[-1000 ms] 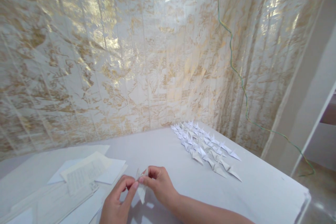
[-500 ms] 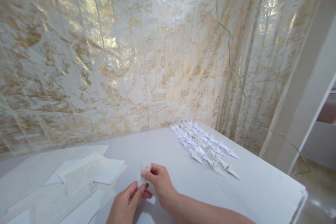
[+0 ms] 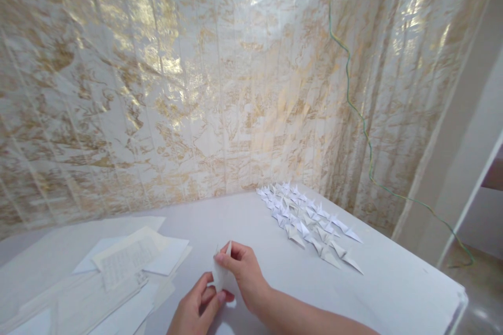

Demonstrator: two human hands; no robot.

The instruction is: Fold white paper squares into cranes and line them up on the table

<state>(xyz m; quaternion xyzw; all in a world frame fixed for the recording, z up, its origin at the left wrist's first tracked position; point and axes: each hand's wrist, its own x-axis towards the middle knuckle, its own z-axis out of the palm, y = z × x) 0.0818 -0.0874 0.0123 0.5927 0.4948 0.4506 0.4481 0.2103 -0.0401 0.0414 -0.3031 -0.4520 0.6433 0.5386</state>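
Observation:
A small piece of folded white paper [image 3: 222, 276] is held up between my two hands, just above the white table. My right hand [image 3: 244, 268] pinches its upper part between thumb and fingers. Lower down, my left hand [image 3: 200, 304] grips the bottom edge with thumb and fingertips. Thin pointed tips of the paper stick up at the top. Fingers cover part of it, so its full shape is hidden. Beyond my right hand, several white origami cranes [image 3: 302, 226] stand grouped in slanting rows.
Loose sheets of paper [image 3: 129, 259], some printed, lie overlapping on the left of the white table [image 3: 377, 293]. A shiny gold-and-white patterned curtain [image 3: 220, 89] hangs behind it. A thin green wire [image 3: 365, 133] dangles down it toward the right, past a pale post [image 3: 456, 110].
My right hand has shifted slightly, and the folded paper now shows a wider face with a taller point. My left hand has moved a little right and down. The camera view has turned slightly left.

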